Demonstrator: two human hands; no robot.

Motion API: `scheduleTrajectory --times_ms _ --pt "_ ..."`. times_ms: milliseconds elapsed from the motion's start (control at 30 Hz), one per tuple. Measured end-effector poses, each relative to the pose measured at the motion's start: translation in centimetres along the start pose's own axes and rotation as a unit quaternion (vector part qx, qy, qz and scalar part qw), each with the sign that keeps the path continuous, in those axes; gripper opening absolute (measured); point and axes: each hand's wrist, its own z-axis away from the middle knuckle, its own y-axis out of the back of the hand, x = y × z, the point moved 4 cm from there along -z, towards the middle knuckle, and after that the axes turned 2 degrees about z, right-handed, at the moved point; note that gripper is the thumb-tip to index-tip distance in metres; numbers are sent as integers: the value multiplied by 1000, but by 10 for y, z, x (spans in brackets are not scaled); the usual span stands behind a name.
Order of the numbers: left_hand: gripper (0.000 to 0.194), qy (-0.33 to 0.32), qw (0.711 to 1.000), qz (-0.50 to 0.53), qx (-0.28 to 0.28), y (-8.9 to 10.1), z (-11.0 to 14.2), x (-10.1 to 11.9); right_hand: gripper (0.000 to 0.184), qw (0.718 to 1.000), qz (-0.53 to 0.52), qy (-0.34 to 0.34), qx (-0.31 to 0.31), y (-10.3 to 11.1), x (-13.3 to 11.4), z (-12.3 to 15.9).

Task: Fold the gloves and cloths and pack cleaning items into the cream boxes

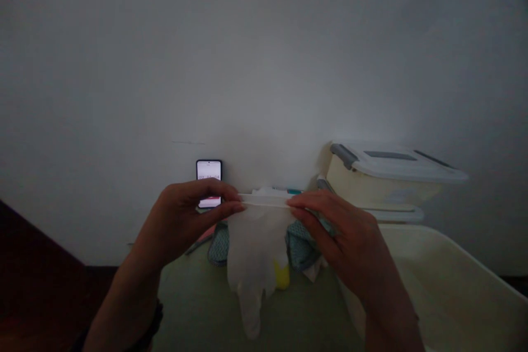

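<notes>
Hanging fingers-down, the white glove [258, 247] has its cuff in both hands' [185, 217] grip.

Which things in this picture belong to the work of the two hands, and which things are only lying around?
In use:
- left hand and right hand, pinching the cuff
- whitish glove, hanging between them

Lying about:
- phone, screen lit
- bluish cloth
- lidded box
- open tub
</notes>
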Motion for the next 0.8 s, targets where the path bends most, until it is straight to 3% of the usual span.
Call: scheduleTrajectory --times_ms 233,600,800 --pt "15 12 998 -9 60 0 1 5 25 997 -5 -65 32 1 2 0" --pt "11 -22 997 -67 24 -2 0 6 9 997 -32 -61 24 -1 0 -3" --pt "9 -10 999 -18 33 -10 1 13 13 990 -73 -117 6 -6 1 -1"
